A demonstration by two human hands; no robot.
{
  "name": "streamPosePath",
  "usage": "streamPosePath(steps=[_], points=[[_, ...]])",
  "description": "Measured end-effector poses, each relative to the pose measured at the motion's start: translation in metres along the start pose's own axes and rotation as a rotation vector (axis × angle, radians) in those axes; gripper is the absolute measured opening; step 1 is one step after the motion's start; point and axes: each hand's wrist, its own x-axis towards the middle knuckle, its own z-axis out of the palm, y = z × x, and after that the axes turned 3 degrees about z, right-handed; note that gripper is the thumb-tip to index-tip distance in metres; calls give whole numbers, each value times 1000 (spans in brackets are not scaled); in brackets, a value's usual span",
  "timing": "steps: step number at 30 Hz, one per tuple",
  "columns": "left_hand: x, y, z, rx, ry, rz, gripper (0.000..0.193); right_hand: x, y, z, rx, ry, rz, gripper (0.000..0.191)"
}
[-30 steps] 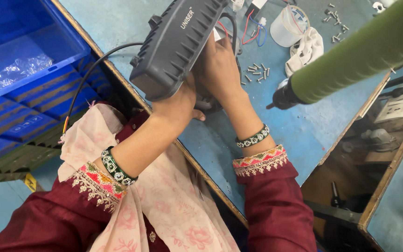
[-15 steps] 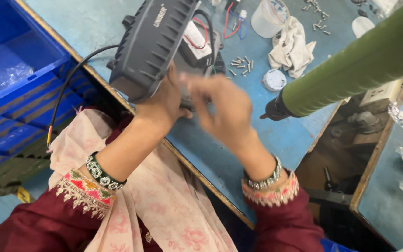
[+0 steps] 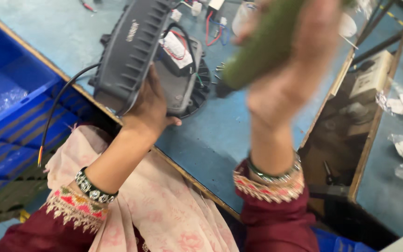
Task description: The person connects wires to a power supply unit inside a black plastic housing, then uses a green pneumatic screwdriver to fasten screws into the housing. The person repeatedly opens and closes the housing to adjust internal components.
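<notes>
So the person's left hand (image 3: 152, 105) is clamped around the near edge of a dark grey ribbed housing (image 3: 131, 49), fingers tucked under it and thumb poking out toward the bench. The housing sits tilted at the near edge of the blue workbench (image 3: 220, 140), with its open underside showing red and black wires (image 3: 179, 44) and a white part inside. A black cable (image 3: 54, 116) runs off the housing's left side and dangles down over the blue bins (image 3: 10, 93), which sit left of the housing.

The right hand (image 3: 295, 74), to the right of the housing and raised above the bench, is wrapped shut around a green cylindrical tool (image 3: 267, 44). It's badly motion-blurred, so the fingers can't be made out exactly. Some small screws (image 3: 220, 67) lie on the bench just right of the housing, between it and the tool's dark tip.
</notes>
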Motion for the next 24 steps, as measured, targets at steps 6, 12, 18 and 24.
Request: streamPosePath(steps=[6,12,18,24], points=[[-3,3,-3,67,81,63,156,25,116,19,275,4,80,69],[1,14,-15,159,75,65,151,43,146,33,387,-5,94,81],[1,14,-12,169,134,137,145,47,174,34,394,-21,46,82],[6,16,-4,158,135,148,142,43,180,28,379,-70,47,78]])
